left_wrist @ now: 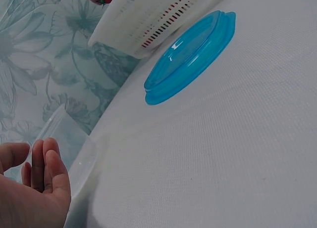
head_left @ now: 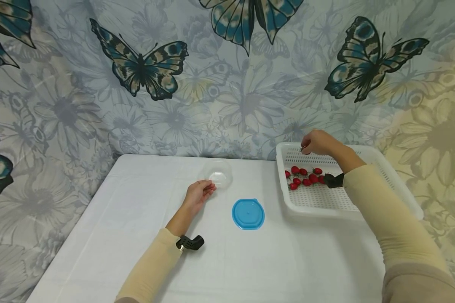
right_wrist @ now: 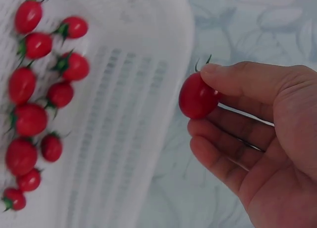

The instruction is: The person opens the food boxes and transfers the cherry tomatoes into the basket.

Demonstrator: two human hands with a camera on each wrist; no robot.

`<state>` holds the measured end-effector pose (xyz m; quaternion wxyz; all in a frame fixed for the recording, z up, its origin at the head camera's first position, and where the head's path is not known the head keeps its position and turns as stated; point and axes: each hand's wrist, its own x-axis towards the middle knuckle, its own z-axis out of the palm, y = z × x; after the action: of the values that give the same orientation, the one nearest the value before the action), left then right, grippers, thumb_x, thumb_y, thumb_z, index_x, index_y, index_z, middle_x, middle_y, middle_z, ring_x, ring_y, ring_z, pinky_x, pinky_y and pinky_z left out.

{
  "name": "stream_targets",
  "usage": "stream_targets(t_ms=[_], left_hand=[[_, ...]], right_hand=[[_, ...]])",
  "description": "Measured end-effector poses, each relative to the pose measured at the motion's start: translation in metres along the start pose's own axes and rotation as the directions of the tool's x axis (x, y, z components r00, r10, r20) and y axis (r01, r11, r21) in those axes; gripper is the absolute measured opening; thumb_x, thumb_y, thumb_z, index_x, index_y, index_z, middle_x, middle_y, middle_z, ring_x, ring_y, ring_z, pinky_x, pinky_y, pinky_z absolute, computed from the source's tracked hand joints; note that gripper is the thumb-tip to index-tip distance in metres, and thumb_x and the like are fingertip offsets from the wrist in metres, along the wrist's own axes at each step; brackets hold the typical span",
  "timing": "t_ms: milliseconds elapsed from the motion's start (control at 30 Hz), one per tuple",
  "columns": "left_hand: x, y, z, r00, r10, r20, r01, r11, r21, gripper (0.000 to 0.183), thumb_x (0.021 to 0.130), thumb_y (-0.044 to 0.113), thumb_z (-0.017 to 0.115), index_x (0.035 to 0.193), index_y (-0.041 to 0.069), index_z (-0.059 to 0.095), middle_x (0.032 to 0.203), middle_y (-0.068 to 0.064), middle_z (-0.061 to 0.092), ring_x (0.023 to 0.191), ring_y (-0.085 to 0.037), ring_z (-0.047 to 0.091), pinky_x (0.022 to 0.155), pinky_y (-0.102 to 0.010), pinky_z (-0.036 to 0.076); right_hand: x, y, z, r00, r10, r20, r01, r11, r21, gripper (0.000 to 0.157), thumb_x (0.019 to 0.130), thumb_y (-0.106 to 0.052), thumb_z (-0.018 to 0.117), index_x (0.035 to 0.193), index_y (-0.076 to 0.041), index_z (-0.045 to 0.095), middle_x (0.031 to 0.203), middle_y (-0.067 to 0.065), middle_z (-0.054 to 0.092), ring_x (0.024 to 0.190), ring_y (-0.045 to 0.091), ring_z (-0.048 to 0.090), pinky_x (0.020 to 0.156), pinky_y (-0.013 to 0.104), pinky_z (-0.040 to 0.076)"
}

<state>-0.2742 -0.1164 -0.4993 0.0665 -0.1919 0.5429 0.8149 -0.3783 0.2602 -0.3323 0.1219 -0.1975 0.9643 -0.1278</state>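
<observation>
Over the far side of the white basket, my right hand (head_left: 318,142) pinches a red cherry tomato (right_wrist: 197,95) between thumb and fingers. The tomato has a thin green stem. Below it, several more cherry tomatoes (right_wrist: 29,120) lie in the basket. My left hand (head_left: 199,194) holds the near rim of a clear plastic container (head_left: 221,174) at the far side of the table. In the left wrist view, the fingers partly hide that container (left_wrist: 84,159). A blue lid (head_left: 248,213) lies flat on the table between the container and the basket.
A white perforated basket (head_left: 288,198) with raised walls stands on the table's right side. White cloth covers the table (head_left: 110,235). Behind the table hangs a butterfly-patterned fabric (head_left: 212,122), close to its far edge.
</observation>
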Motion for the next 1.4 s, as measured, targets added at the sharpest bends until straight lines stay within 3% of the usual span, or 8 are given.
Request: stream_targets(t_ms=[500, 733, 967, 1067, 1233, 1400], left_hand=[[0.002, 0.003, 0.001, 1.0, 0.001, -0.007, -0.001, 1.0, -0.006, 0.006, 0.094, 0.006, 0.059, 0.099, 0.002, 0.057, 0.078, 0.0, 0.067, 0.072, -0.009, 0.068, 0.067, -0.016, 0.055], [0.003, 0.004, 0.0, 1.0, 0.001, 0.0, -0.001, 1.0, -0.009, 0.008, 0.094, 0.006, 0.059, 0.101, 0.002, 0.056, 0.077, 0.0, 0.067, 0.072, -0.008, 0.068, 0.067, -0.016, 0.054], [0.002, 0.005, 0.0, 1.0, -0.003, -0.007, 0.003, 1.0, -0.007, 0.008, 0.095, 0.006, 0.058, 0.101, 0.002, 0.056, 0.077, 0.001, 0.066, 0.072, -0.008, 0.067, 0.067, -0.015, 0.054], [0.002, 0.005, 0.0, 1.0, -0.006, -0.012, 0.006, 1.0, -0.007, 0.008, 0.095, 0.006, 0.059, 0.101, 0.002, 0.056, 0.077, 0.0, 0.066, 0.072, -0.008, 0.067, 0.067, -0.015, 0.054], [0.002, 0.003, -0.001, 1.0, -0.009, -0.013, 0.009, 1.0, -0.006, 0.01, 0.095, 0.005, 0.058, 0.103, 0.001, 0.056, 0.077, 0.001, 0.066, 0.072, -0.008, 0.067, 0.067, -0.016, 0.054], [0.003, 0.003, -0.002, 1.0, -0.008, -0.007, 0.008, 1.0, -0.002, 0.01, 0.095, 0.005, 0.058, 0.104, 0.001, 0.055, 0.078, 0.0, 0.066, 0.071, -0.008, 0.067, 0.068, -0.016, 0.055]], right_hand=[[-0.024, 0.067, 0.024, 0.987, 0.126, 0.102, -0.125, 0.992, -0.015, 0.029, 0.083, -0.01, 0.066, 0.101, 0.012, 0.066, 0.092, 0.021, 0.07, 0.087, 0.034, 0.064, 0.077, 0.05, 0.054], [-0.025, 0.086, 0.038, 0.969, 0.171, 0.177, -0.159, 0.984, -0.081, 0.027, 0.078, -0.01, 0.065, 0.096, 0.011, 0.066, 0.083, 0.016, 0.067, 0.076, 0.026, 0.06, 0.07, 0.043, 0.053], [-0.021, 0.098, 0.06, 0.941, 0.223, 0.253, -0.215, 0.975, -0.056, 0.008, 0.076, -0.006, 0.067, 0.077, 0.002, 0.064, 0.067, 0.003, 0.055, 0.063, 0.016, 0.049, 0.056, 0.027, 0.045], [-0.02, 0.101, 0.067, 0.937, 0.233, 0.26, -0.227, 0.972, -0.056, 0.01, 0.076, -0.006, 0.068, 0.071, -0.002, 0.061, 0.063, 0.001, 0.051, 0.06, 0.015, 0.048, 0.053, 0.025, 0.043], [-0.019, 0.104, 0.074, 0.927, 0.257, 0.272, -0.261, 0.965, -0.021, 0.014, 0.074, -0.002, 0.068, 0.067, -0.005, 0.056, 0.063, 0.001, 0.052, 0.058, 0.012, 0.048, 0.053, 0.024, 0.046], [-0.021, 0.103, 0.079, 0.924, 0.268, 0.275, -0.277, 0.961, -0.005, 0.007, 0.073, -0.001, 0.066, 0.073, 0.0, 0.06, 0.066, 0.004, 0.054, 0.06, 0.013, 0.049, 0.053, 0.023, 0.043]])
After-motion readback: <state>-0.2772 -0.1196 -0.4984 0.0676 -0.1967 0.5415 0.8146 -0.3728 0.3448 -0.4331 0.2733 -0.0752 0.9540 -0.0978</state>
